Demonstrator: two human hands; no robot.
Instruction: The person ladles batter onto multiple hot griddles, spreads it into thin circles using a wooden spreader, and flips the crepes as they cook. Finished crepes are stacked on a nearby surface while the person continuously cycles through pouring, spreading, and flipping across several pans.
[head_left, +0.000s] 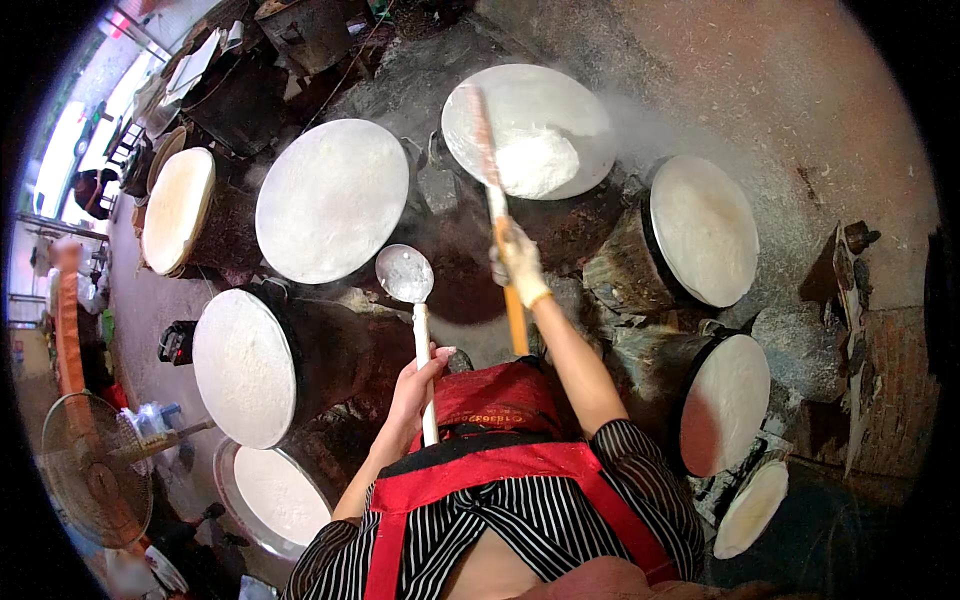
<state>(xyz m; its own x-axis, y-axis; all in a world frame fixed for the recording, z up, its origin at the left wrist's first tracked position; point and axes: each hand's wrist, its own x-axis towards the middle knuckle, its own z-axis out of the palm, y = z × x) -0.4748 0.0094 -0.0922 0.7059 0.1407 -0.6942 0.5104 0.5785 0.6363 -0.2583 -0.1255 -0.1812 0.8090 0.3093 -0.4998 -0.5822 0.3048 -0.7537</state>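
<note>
My left hand (420, 375) grips the pale handle of a metal ladle (405, 274), whose bowl points away from me and carries whitish residue. On my right hand (519, 259) is a light glove with a yellow cuff. That hand holds a long wooden spreader (485, 142), its blade blurred over the round griddle (596, 146) ahead of me. A thick mound of white batter (541, 163) lies on this griddle, right of the blade. Thinner batter coats part of the surface, and steam drifts off to the right.
Several more griddles on drum-like stoves curve around me, including a white-covered one (334, 201) ahead left and another (705, 231) at right. A basin of white batter (277, 495) stands low left, near a fan (97, 469). Stacked flatbreads (178, 210) sit far left.
</note>
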